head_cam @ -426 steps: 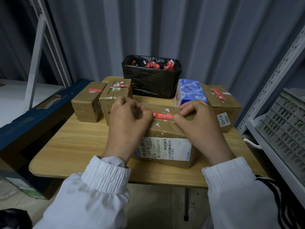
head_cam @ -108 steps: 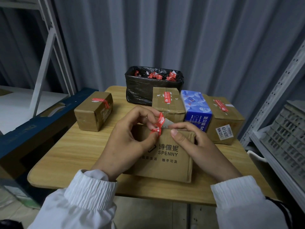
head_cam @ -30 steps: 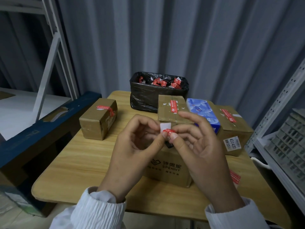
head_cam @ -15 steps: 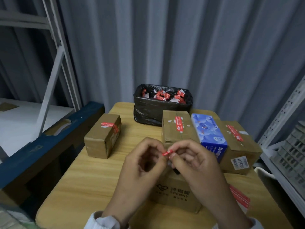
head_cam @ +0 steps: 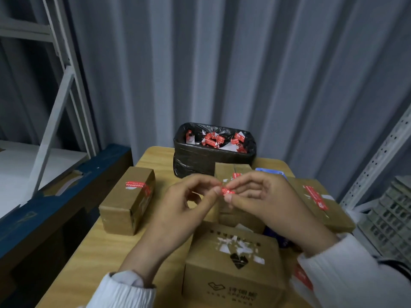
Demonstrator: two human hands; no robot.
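Red-printed tape scrap (head_cam: 228,191): pinching and rolling it between the fingertips of left hand (head_cam: 186,210) and right hand (head_cam: 262,201), held together above the brown box (head_cam: 233,276) at 6 o'clock. Seemingly wadding up waste; next, probably reaching to the black bin (head_cam: 200,161) at 12 o'clock and letting go over it.

Dim, cool light is falling evenly. Slight blur is softening the red tape (head_cam: 228,191) at the grip; far from it, straight lines are bowing.
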